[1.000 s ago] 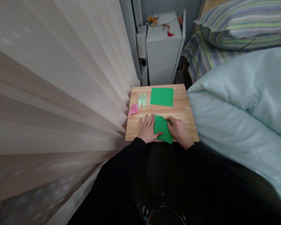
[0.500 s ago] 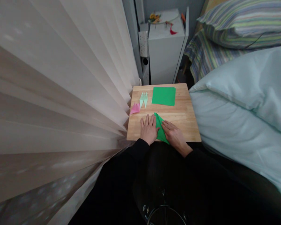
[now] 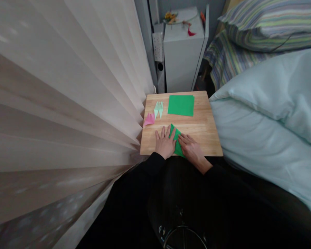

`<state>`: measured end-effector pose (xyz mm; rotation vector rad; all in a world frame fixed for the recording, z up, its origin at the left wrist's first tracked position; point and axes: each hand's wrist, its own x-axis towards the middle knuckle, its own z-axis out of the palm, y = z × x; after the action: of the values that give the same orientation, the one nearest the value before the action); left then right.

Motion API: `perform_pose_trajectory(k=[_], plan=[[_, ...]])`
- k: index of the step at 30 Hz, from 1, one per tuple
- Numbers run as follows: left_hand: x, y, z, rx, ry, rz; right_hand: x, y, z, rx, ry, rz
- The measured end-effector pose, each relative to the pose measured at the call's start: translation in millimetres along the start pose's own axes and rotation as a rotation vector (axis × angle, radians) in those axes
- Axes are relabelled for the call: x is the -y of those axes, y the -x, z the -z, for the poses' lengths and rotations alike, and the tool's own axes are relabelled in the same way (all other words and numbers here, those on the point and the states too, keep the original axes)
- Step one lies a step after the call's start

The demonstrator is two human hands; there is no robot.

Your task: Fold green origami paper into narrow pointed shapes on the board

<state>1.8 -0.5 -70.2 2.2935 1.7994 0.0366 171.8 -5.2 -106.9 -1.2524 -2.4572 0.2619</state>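
Observation:
A folded sheet of green origami paper (image 3: 178, 148) lies on the wooden board (image 3: 207, 138) near its front edge. My left hand (image 3: 166, 143) rests flat on the left side of the paper with its fingers spread, covering part of it. From the right, my right hand (image 3: 191, 147) lies on the paper's edge, fingers stretched out and close together, fingertips touching the fold. Toward the back of the board sits a stack of green paper (image 3: 181, 105). Left of it are a pale green folded paper piece (image 3: 158, 109) and a pink folded paper piece (image 3: 149, 119).
A pleated curtain (image 3: 93, 86) hangs against the board's left side. Beyond the board stands a white cabinet (image 3: 182, 58) with small ornaments on top. On the right is a bed with a pale blue quilt (image 3: 261, 103) and a striped pillow (image 3: 269, 24).
The green paper's right flap now lies flatter and narrower between my hands. My right hand has shifted very slightly; my left hand stays spread in place.

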Motion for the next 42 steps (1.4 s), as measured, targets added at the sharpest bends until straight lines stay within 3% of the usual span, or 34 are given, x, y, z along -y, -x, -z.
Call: perform_pose_trajectory(k=[19,30,42], plan=[[-8.3,-3.2,-7.7,-0.033,-0.003,0.003,-2.0,2.3,-5.5,-0.045,-0.036,0.011],[-9.0,-5.5,-14.6,-0.064,-0.052,0.036,-7.4,4.2,-12.4,-0.139,-0.026,0.079],[-12.7,-10.6,-14.6,-0.1,-0.009,0.082,-7.3,5.2,-12.5,-0.123,-0.042,0.073]])
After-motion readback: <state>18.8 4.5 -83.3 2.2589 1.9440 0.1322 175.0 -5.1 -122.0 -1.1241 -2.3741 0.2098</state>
